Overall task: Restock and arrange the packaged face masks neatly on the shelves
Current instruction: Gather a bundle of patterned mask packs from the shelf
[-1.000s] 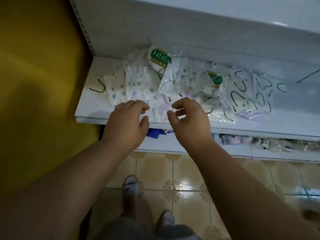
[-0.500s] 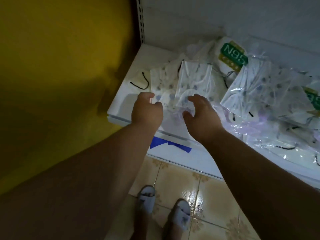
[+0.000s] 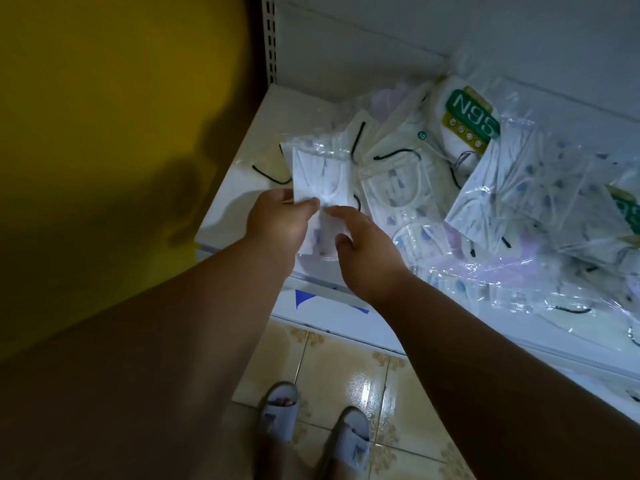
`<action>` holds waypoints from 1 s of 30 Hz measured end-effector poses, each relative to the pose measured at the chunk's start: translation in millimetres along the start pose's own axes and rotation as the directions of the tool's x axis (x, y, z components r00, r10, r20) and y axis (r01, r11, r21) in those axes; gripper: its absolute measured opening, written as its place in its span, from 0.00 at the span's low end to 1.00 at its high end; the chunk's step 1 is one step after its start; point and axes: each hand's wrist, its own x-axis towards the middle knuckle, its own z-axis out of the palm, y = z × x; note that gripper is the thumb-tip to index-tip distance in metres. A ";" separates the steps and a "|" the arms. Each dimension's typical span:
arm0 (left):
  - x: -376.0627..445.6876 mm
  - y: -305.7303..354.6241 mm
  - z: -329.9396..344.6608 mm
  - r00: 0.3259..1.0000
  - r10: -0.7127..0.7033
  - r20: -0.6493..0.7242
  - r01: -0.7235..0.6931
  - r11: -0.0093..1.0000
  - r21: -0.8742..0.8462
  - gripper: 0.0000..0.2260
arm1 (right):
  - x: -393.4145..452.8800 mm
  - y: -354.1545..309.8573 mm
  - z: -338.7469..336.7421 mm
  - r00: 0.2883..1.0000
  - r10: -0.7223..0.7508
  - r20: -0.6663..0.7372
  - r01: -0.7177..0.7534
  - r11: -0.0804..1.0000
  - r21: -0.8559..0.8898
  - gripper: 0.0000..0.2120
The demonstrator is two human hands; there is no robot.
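Pinched between my left hand (image 3: pixel 277 220) thumb and fingers: one clear mask packet (image 3: pixel 320 183), lifted over the front-left part of the white shelf (image 3: pixel 242 188). My right hand (image 3: pixel 367 247) sits just beside it, fingers loosely curled, touching the packet's lower edge; I cannot tell whether it actually grips. Bare shelf surface shows left of the packet, up to the slotted upright (image 3: pixel 271 36) and the yellow wall (image 3: pixel 104 98). Right of my hands lies a loose heap of mask packets (image 3: pixel 519 188), overlapping, some reaching the shelf's front lip. An N95 pack (image 3: pixel 467 116) lies at the back. Tiled floor (image 3: pixel 346 375) and my slippers (image 3: pixel 280 410) below.
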 end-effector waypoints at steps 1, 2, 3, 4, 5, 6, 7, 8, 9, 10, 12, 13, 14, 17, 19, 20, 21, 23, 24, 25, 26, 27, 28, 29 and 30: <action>-0.7 0.5 -1.2 1.000 0.015 0.005 -0.015 1.000 0.005 0.14 | -1.3 0.1 -0.8 1.000 0.010 -0.021 -0.009 0.999 0.054 0.22; 1.8 -1.3 -2.1 1.000 0.022 0.003 -0.022 1.000 -0.001 0.09 | -2.1 0.2 -2.2 0.998 0.024 -0.055 -0.019 0.996 0.089 0.21; 2.6 -2.4 -3.0 1.000 0.011 0.004 -0.011 1.000 -0.016 0.06 | -1.7 1.3 -4.0 0.994 0.039 -0.106 -0.028 0.995 0.097 0.20; 3.7 -3.6 -3.9 1.000 -0.001 0.003 0.001 0.999 -0.032 0.06 | -0.2 3.0 -6.4 0.985 0.046 -0.164 -0.033 0.996 0.085 0.19; 6.0 -4.9 -4.8 1.000 -0.012 -0.014 0.011 0.999 -0.035 0.05 | 2.2 4.9 -8.7 0.975 0.047 -0.216 -0.035 0.997 0.062 0.19; 7.7 -6.3 -6.6 0.999 -0.020 -0.036 0.019 0.999 -0.031 0.06 | 5.1 6.5 -10.3 0.968 0.037 -0.248 -0.031 0.999 0.031 0.19; 8.2 -6.7 -8.5 0.998 -0.031 -0.060 0.030 0.999 -0.020 0.09 | 8.1 7.3 -10.4 0.967 0.018 -0.252 -0.022 1.000 -0.012 0.20; 9.2 -7.7 -9.9 0.997 -0.032 -0.072 0.031 0.999 -0.014 0.12 | 11.0 7.1 -9.5 0.973 -0.001 -0.231 -0.013 0.998 -0.055 0.21; 8.9 -7.5 -11.1 0.997 -0.026 -0.070 0.026 1.000 -0.012 0.14 | 13.0 5.7 -7.3 0.981 -0.012 -0.196 -0.004 0.996 -0.084 0.21; 7.9 -6.7 -11.9 0.998 -0.021 -0.057 0.020 1.000 -0.016 0.16 | 14.6 3.9 -4.1 0.987 -0.013 -0.161 -0.001 0.996 -0.088 0.22; 8.1 -5.6 -12.7 1.000 -0.005 -0.019 0.004 0.999 -0.051 0.22 | 15.6 -1.2 1.2 0.992 0.026 -0.126 -0.029 0.999 -0.018 0.21; 8.9 -5.5 -13.2 1.000 0.006 -0.002 -0.006 0.998 -0.062 0.24 | 15.6 -3.1 3.5 0.990 0.061 -0.128 -0.056 0.997 0.044 0.20; 11.6 -6.6 -14.2 1.000 0.013 0.001 -0.013 0.998 -0.068 0.25 | 15.5 -5.0 5.5 0.985 0.091 -0.143 -0.077 0.992 0.101 0.19; 13.9 -7.2 -19.3 1.000 -0.007 0.014 0.009 0.990 -0.144 0.25 | 16.6 -9.1 10.7 0.969 0.147 -0.201 -0.089 0.958 0.272 0.17; 8.5 -6.8 -23.4 0.995 -0.067 0.077 0.082 0.972 -0.221 0.22 | 16.0 -11.2 9.3 0.953 0.214 -0.213 -0.123 0.920 0.371 0.15; 4.7 -6.4 -25.2 0.988 -0.101 0.121 0.131 0.951 -0.279 0.19 | 14.9 -10.7 6.3 0.941 0.232 -0.248 -0.136 0.927 0.351 0.13; 2.3 -7.1 -26.7 0.977 -0.125 0.174 0.179 0.925 -0.337 0.16 | 13.5 -8.2 1.7 0.917 0.235 -0.321 -0.148 0.950 0.274 0.12; -0.1 -10.3 -26.6 0.954 -0.159 0.254 0.252 0.884 -0.394 0.13 | 10.2 2.9 -9.6 0.850 0.184 -0.494 -0.201 0.979 0.019 0.17; -2.1 -12.1 -25.0 0.944 -0.170 0.282 0.273 0.882 -0.383 0.12 | 8.8 8.5 -14.5 0.838 0.172 -0.517 -0.265 0.958 -0.111 0.23; -3.7 -14.1 -21.9 0.938 -0.172 0.300 0.276 0.894 -0.352 0.11 | 7.7 13.0 -17.6 0.853 0.195 -0.484 -0.335 0.916 -0.222 0.29; -5.3 -16.1 -18.2 0.941 -0.175 0.291 0.265 0.915 -0.304 0.09 | 6.9 16.4 -18.6 0.878 0.235 -0.417 -0.383 0.868 -0.317 0.35; -6.7 -18.2 -14.0 0.945 -0.175 0.276 0.248 0.934 -0.258 0.08 | 6.3 20.5 -17.3 0.898 0.261 -0.354 -0.396 0.829 -0.394 0.38; -10.1 -18.4 -10.4 0.949 -0.173 0.264 0.234 0.947 -0.220 0.10 | 5.8 24.9 -15.4 0.912 0.251 -0.324 -0.382 0.810 -0.445 0.39; -11.8 -19.8 -6.5 0.955 -0.160 0.251 0.212 0.958 -0.195 0.13 | 5.6 29.9 -13.7 0.919 0.219 -0.327 -0.358 0.812 -0.462 0.37; -13.3 -20.5 -3.1 0.960 -0.144 0.239 0.189 0.966 -0.175 0.16 | 5.2 33.0 -13.6 0.917 0.185 -0.353 -0.336 0.837 -0.432 0.35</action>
